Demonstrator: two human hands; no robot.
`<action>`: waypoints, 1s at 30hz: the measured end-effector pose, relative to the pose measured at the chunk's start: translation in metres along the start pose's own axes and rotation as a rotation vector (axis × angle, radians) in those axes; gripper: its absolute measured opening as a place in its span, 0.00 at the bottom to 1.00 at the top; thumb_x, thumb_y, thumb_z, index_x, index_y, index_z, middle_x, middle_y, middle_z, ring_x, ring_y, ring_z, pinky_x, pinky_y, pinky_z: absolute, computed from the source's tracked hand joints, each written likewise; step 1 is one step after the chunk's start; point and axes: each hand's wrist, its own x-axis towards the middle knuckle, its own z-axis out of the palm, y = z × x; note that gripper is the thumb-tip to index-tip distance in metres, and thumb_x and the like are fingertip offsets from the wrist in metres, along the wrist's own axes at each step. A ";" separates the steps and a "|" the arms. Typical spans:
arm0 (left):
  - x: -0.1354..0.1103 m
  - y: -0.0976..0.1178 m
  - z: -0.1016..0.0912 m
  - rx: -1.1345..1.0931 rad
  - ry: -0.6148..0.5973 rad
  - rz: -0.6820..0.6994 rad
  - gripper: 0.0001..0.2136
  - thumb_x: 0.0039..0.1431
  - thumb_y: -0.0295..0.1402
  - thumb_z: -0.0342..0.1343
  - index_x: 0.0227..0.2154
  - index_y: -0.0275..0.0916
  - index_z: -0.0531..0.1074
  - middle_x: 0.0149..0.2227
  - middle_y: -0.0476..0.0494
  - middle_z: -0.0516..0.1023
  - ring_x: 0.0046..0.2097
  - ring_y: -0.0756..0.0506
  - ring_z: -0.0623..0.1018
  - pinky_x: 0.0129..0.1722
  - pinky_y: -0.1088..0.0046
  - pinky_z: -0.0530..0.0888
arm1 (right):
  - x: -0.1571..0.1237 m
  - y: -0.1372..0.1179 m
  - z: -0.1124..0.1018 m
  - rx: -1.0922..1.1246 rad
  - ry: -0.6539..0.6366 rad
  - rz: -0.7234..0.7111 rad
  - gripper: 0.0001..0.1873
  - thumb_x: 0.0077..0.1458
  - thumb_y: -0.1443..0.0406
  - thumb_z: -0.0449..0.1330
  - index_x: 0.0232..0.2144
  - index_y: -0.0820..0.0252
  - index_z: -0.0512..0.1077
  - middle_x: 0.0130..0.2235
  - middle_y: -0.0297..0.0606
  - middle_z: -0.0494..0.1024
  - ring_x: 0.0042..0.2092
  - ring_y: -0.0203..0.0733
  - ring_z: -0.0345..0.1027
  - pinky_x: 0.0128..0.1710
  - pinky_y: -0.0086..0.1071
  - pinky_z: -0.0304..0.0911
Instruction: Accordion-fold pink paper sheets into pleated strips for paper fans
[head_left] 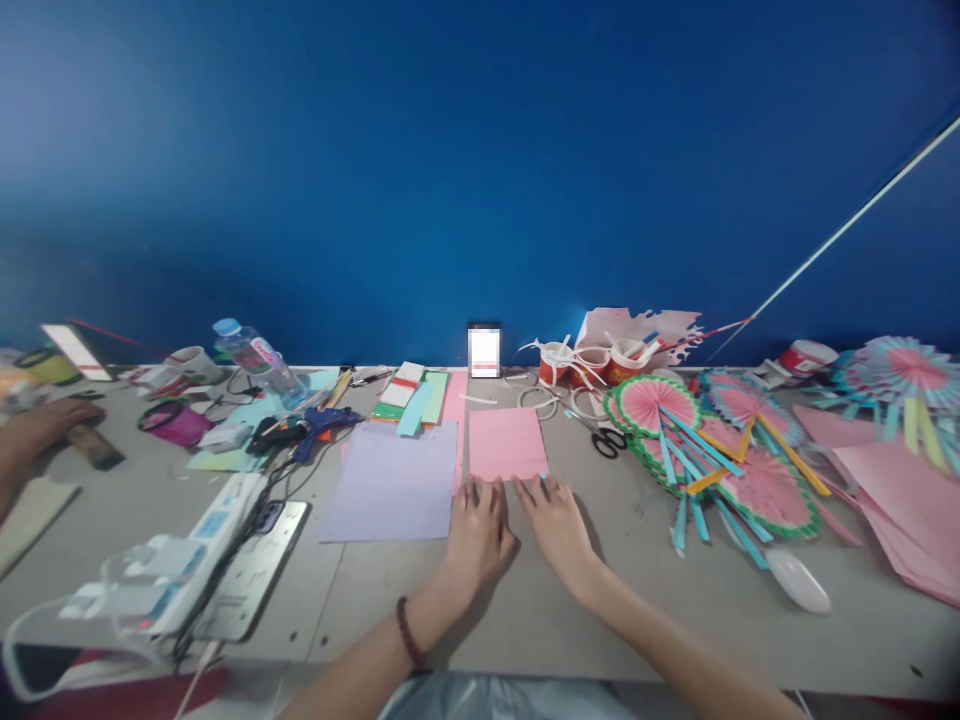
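Broadly, the tabletop [525, 620] is grey and runs along a blue wall [480, 180], with craft material spread from its left end to its right end.

Largest items first: a lilac sheet [390, 482] lies flat near the middle, just left of the working area. Toward the right end lies a cluster of pink pleated paper fans [750, 470] with blue and yellow strips, and loose pink paper [900, 510] reaches the right edge. At the left front corner sits a white power strip [202, 540] with cables; behind it a glue gun [315, 428] and a water bottle [255, 362] lying on its side. Black scissors [607, 440] lie between the fans and the middle. Another person's hand [41, 428] rests at the left edge.

The pink sheet [506, 443] lies flat at the middle, its near edge running left to right, parallel to the front edge. It lies directly beyond both hands, away from the person. The left hand [476, 530] is flat and unclenched, fingertips pressing the near edge at its left portion. The right hand [559, 525] is likewise flat, fingertips on the near edge by its right corner. Neither hand grips anything. Both are equally near the sheet; the two hands nearly touch each other.
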 end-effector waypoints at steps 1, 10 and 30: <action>0.000 0.001 -0.001 0.002 -0.003 -0.007 0.28 0.48 0.28 0.51 0.56 0.34 0.61 0.50 0.32 0.67 0.55 0.30 0.62 0.52 0.50 0.62 | 0.001 0.000 -0.001 0.006 -0.002 0.001 0.29 0.51 0.75 0.52 0.56 0.56 0.65 0.48 0.46 0.74 0.49 0.51 0.67 0.47 0.43 0.63; 0.021 -0.028 -0.012 -0.009 -0.093 0.025 0.13 0.58 0.20 0.45 0.42 0.37 0.71 0.40 0.40 0.73 0.38 0.42 0.74 0.43 0.60 0.67 | 0.003 0.010 -0.001 0.113 -0.050 -0.035 0.27 0.52 0.75 0.53 0.55 0.57 0.65 0.46 0.45 0.74 0.45 0.48 0.68 0.44 0.41 0.61; 0.042 -0.061 -0.004 -0.291 0.133 0.139 0.08 0.61 0.26 0.47 0.30 0.38 0.70 0.32 0.44 0.74 0.37 0.46 0.72 0.39 0.68 0.66 | 0.032 0.044 0.007 0.474 0.000 0.009 0.06 0.58 0.69 0.56 0.34 0.59 0.74 0.35 0.37 0.77 0.39 0.39 0.68 0.38 0.32 0.51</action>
